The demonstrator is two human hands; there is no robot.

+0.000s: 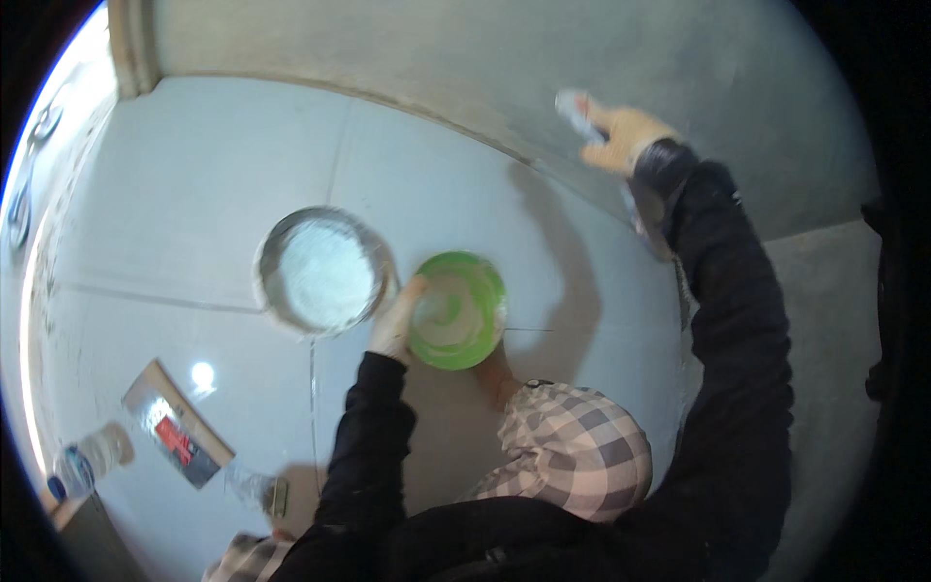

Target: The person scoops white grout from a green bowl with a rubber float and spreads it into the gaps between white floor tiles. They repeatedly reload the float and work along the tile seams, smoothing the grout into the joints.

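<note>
My left hand (pixel 393 325), in a pale glove, grips the left rim of a green bowl (pixel 499 308). Whitish paste coats the bowl's inside, which faces up. Stretched out to the far right, my right hand (pixel 621 134) wears a cream glove and is closed around a small whitish tool with a reddish mark (pixel 579 114). That tool is blurred and close to the grey wall (pixel 465 58); I cannot tell its exact kind or whether it touches. Just left of the bowl stands a round bucket (pixel 264 291) with white material inside.
A wide flat blade with a wooden edge and red label (pixel 179 424) lies on the pale tiled floor (pixel 213 184). Near it are a clear plastic bottle with a blue cap (pixel 92 459) and a clear container (pixel 254 487). My checkered knee (pixel 582 446) is behind the bowl.
</note>
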